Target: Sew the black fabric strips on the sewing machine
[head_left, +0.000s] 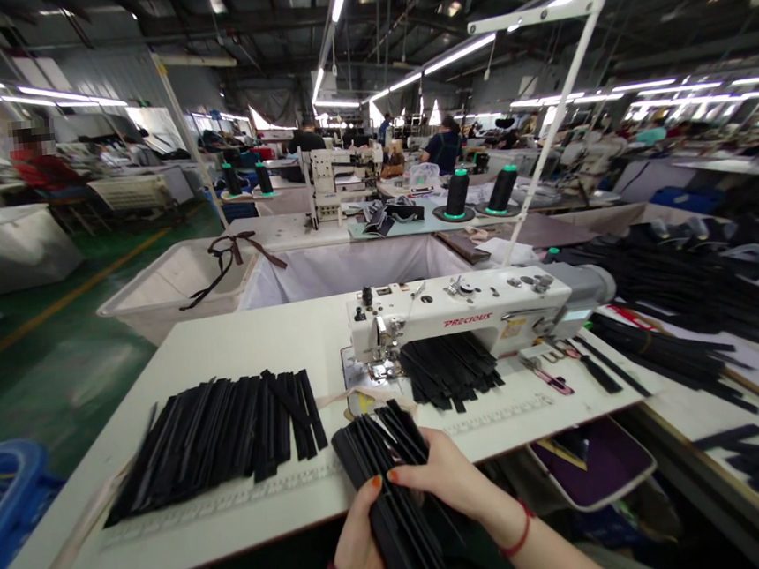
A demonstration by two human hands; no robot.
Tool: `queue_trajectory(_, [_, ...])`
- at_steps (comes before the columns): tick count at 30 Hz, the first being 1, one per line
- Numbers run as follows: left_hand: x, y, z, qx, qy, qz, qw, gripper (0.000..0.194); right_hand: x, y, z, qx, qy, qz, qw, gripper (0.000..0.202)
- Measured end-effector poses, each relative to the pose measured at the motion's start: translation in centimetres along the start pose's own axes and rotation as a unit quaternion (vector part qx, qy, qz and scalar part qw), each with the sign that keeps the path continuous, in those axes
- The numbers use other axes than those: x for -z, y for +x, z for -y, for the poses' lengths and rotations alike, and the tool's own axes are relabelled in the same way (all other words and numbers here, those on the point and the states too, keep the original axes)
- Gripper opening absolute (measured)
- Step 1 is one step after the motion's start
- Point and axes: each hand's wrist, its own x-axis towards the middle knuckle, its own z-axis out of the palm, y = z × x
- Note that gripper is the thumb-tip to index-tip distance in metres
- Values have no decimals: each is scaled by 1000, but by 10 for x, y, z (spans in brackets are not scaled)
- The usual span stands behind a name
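Note:
Both my hands grip a thick bundle of black fabric strips (389, 505) at the front edge of the sewing table. My left hand (360, 538) wraps its lower left side, thumb on top. From the right, my right hand (446, 473) closes over the strips, its thumb near the left one. Just beyond stands a white sewing machine (448, 309). A pile of black strips (213, 436) lies spread on the table to the left, and another black strip pile (453, 371) sits under the machine arm.
Pink-handled scissors (550, 376) lie right of the machine. More black pieces (691, 284) heap on the right-hand surface. A white cloth-lined bin (344, 265) stands behind the table, and a blue basket (6, 503) at the left. Black thread cones (457, 193) stand further back. People sit at other stations.

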Motion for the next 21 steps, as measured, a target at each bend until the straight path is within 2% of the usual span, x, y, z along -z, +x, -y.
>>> queue_trajectory(3, [0,1,1,-9,1,-5,1000,14,0,-1,2,-17,-71,10,997,26])
queue_trajectory(6, [-1,2,2,-17,-2,-11,1000,18,0,-1,3,-26,-119,7,993,14])
queue_trajectory(14, [-1,1,3,19,-3,-15,1000,24,4,6,5,-58,-100,34,993,7])
queue_trajectory(17, [-3,1,2,12,-5,-25,1000,29,4,4,4,-41,-116,32,992,7])
queue_trajectory(21, [-5,3,4,-35,-12,-17,999,43,2,0,2,-9,-147,-1,989,10])
